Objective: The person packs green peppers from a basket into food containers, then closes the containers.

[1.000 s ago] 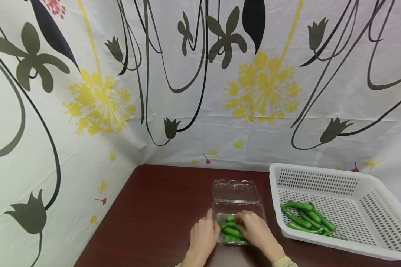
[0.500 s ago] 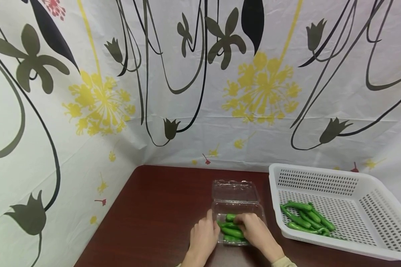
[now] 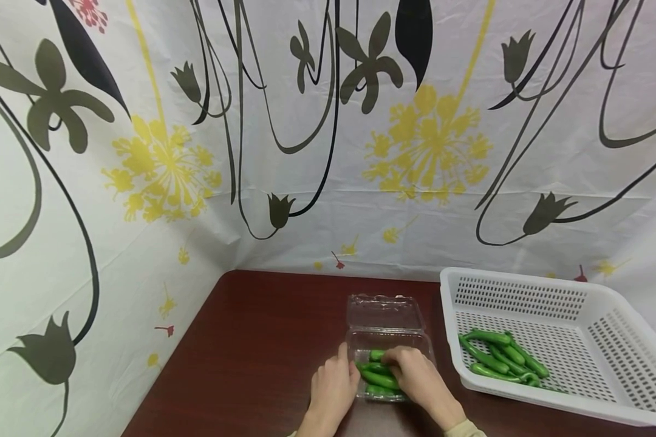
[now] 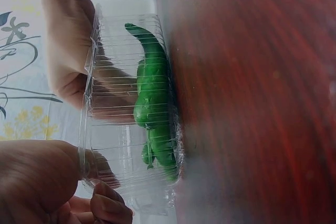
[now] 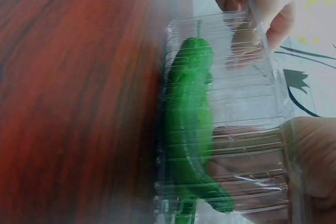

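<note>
A lidded clear plastic clamshell container [image 3: 361, 340] lies open on the dark red table [image 3: 268, 340], with several green chili peppers [image 3: 379, 380] side by side in it. My left hand [image 3: 333, 383] pinches its left wall; in the left wrist view that hand [image 4: 47, 184] has the thumb inside and curled fingers outside. Reaching in over the right wall, my right hand [image 3: 418, 373] has curled fingers at the right end of the upper peppers. Through the ribbed wall in the right wrist view, its fingers [image 5: 233, 148] meet the peppers [image 5: 189, 114]; the fingertips are partly hidden.
Right of the container stands a large white perforated basket [image 3: 607, 291] with a pile of green chili peppers [image 3: 503, 355] in its left part. The container's raised lid [image 3: 385, 312] leans toward the back. A patterned cloth [image 3: 317, 237] hangs behind the table and at its left.
Since one second ago the upper peppers in the container have shifted slightly and lie straighter, with my right fingers moving a little among them. My left hand has stayed put.
</note>
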